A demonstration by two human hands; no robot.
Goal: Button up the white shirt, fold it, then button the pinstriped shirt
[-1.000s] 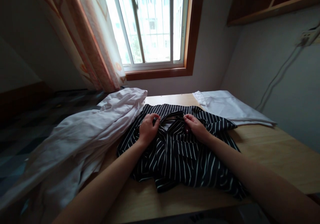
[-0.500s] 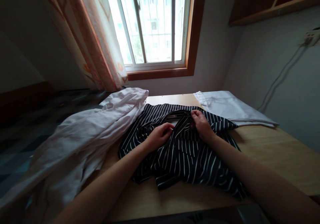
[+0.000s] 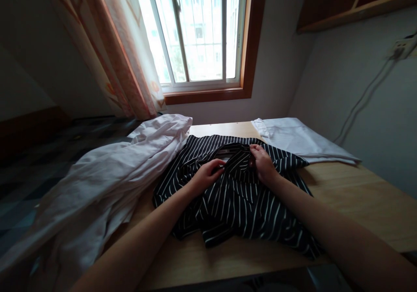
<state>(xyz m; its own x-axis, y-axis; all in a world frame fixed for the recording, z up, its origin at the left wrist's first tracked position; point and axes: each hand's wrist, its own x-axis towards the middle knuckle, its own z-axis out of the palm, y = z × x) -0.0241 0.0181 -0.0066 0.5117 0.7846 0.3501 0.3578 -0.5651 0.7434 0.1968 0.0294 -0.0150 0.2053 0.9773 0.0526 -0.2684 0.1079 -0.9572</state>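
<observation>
Head view, contents from left to right. Checked cover (image 3: 29,170), dark, flat, at the far left. White garment (image 3: 107,166), one, crumpled, sloping from the table's far left corner toward the near left. Curtain (image 3: 117,53), one, patterned, gathered beside the window (image 3: 202,44). Left hand (image 3: 208,175): fingers bent, tips at the near left rim of the neck opening (image 3: 224,154); whether thumb and finger pinch cloth cannot be told. Striped shirt (image 3: 233,216), one, dark with pale stripes, rumpled, lying on the table (image 3: 355,200) between and beneath both hands. Its broadest spread runs left to right; the neck opening sits toward its far side, the body falling from there toward the near edge. Right hand (image 3: 264,165): thumb and forefinger closed on the collar at the right end of the opening. Governing relation: the opening lies just beyond the left fingertips and to the left of the right ones; the left hand is nearer its near rim, the right hand nearer its far band. Folded white cloth (image 3: 296,137), one, flat, at the far right, beyond the right hand.
</observation>
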